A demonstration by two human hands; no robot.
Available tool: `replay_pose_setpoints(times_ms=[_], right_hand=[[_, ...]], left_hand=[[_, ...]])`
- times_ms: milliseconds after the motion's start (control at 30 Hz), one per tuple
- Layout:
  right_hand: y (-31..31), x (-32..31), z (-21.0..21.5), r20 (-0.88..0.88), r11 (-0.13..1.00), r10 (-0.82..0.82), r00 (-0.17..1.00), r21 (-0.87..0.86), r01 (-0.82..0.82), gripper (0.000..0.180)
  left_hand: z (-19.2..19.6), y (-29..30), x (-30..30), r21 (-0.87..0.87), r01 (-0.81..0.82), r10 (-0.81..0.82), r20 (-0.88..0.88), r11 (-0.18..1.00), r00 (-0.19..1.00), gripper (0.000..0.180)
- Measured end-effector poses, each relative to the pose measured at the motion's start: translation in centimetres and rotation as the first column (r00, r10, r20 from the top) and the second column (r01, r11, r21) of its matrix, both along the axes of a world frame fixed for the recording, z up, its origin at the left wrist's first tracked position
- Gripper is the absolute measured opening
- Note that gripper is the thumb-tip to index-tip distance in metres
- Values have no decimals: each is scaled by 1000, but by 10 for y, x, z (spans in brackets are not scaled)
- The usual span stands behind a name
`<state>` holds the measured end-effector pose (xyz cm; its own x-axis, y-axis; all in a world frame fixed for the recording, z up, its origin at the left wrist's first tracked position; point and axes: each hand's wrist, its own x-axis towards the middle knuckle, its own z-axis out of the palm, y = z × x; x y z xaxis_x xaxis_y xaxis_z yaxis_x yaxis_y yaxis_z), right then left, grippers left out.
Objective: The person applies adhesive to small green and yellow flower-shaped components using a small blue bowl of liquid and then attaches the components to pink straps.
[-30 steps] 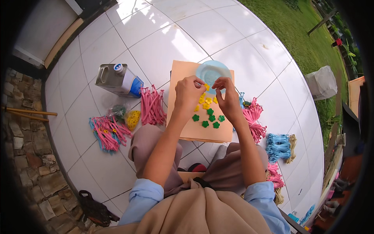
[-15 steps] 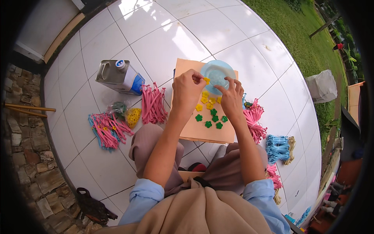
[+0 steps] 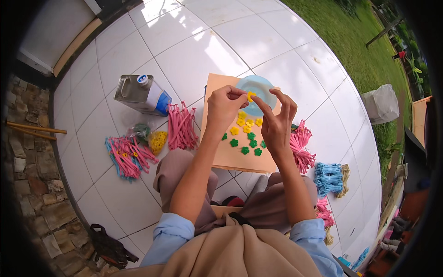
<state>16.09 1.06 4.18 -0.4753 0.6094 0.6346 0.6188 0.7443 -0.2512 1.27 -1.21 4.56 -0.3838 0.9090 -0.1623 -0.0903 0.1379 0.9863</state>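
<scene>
Yellow flower point(image 3: 251, 96): small, five-petalled look, held up in front of a pale blue dish point(image 3: 256, 79). Left hand point(image 3: 225, 105) closed in a fingertip pinch on its left edge. Right hand point(image 3: 278, 124) partly open, fingers parted and curved, forefinger reaching to the flower's right side; cannot tell whether it touches. No grip visible there.

Below the hands, on a peach board point(image 3: 221, 156): loose yellow flowers point(image 3: 234, 131), then green flowers point(image 3: 245, 150) nearer the person.

Left of board: pink strands point(image 3: 182, 127), metal can point(image 3: 152, 94) just beyond. Right: pink bundle point(image 3: 301, 144), blue bundle point(image 3: 328, 179), all on white tiled floor point(image 3: 115, 198).
</scene>
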Motion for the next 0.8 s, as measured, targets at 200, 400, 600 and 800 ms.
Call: replay_pose_setpoints(times_ms=[200, 400, 600, 800], right_hand=[[2, 2, -3, 69, 998, -51, 996, 49, 48, 44], [3, 14, 3, -3, 996, -85, 996, 0, 85, 44], [12, 44, -16, -51, 877, -248, 968, -435, 202, 31], [9, 57, -38, 110, 809, -220, 969, -535, 244, 28]], left_hand=[[0, 2, 2, 27, -10, 8, 94, 1000, 996, 13], [-5, 4, 4, 28, 9, -11, 78, 1000, 997, 12], [-28, -8, 50, -152, 262, -302, -436, 953, 848, 14], [-62, -13, 74, -164, 218, -248, -860, 962, 446, 9]])
